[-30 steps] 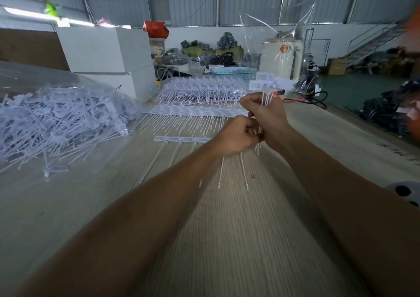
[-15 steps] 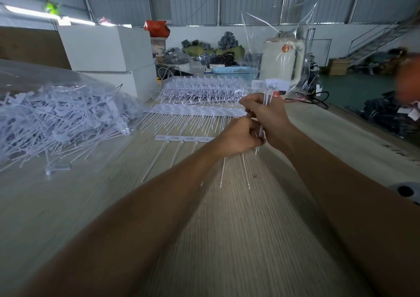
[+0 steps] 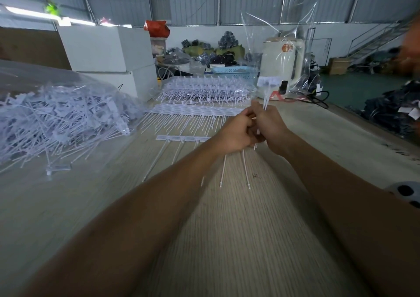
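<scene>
Over the wooden table (image 3: 238, 240) both hands meet on the bundle of white ties (image 3: 265, 98), whose long axis runs from 12 to 6 o'clock: the right hand (image 3: 271, 127) curls its fingers round the stems, and the left hand (image 3: 237, 135), at its 9 o'clock, grips them lower.

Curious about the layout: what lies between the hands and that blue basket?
In the head view, strips of white tag ties lie on the table, with a stacked pile nearest the basket.

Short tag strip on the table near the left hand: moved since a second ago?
No. The short tag strip still lies just in front of the long tag row, same gap.
</scene>
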`<state>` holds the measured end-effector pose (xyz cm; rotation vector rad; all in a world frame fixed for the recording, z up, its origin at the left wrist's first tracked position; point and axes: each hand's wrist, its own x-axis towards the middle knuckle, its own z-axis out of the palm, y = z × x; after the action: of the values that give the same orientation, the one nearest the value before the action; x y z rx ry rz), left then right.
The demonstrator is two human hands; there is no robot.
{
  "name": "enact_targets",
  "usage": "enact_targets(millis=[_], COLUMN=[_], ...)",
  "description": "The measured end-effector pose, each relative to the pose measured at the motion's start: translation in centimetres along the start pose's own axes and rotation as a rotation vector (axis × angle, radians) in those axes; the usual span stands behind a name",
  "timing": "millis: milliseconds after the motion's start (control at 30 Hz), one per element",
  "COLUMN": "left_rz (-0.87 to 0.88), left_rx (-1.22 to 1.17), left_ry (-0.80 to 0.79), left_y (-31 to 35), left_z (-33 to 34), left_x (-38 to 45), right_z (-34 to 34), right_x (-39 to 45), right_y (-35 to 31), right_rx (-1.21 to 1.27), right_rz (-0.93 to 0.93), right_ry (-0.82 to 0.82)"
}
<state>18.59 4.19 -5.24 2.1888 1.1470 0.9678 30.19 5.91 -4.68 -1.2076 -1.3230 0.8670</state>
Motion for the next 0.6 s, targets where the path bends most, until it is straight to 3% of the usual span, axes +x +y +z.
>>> enact_targets(millis=[167, 367, 500, 600], left_rz=[0.021, -0.097, -0.208, -0.216], left_rx=[0.156, 0.209, 0.330, 0.359], left_ry=[-0.159, -0.086, -0.234, -0.241], left_y=[-0.1, -1.7, -2.9, -3.4], left_z=[-4.0, -7.4, -6.9, -6.3], left_x=[0.6, 0.3, -0.4, -0.2], right_z=[-0.4, -0.5, -0.6, -0.3], right_x=[0.5, 1.0, 0.7, 0.1], right_y=[-0.5, 0.5, 1.1, 0.7], right_rx=[0.155, -0.295, -0.470, -0.571], right_rz=[-0.025, -0.086, 0.007, 0.052], right_ry=[0.112, 0.156, -0.034, -0.216])
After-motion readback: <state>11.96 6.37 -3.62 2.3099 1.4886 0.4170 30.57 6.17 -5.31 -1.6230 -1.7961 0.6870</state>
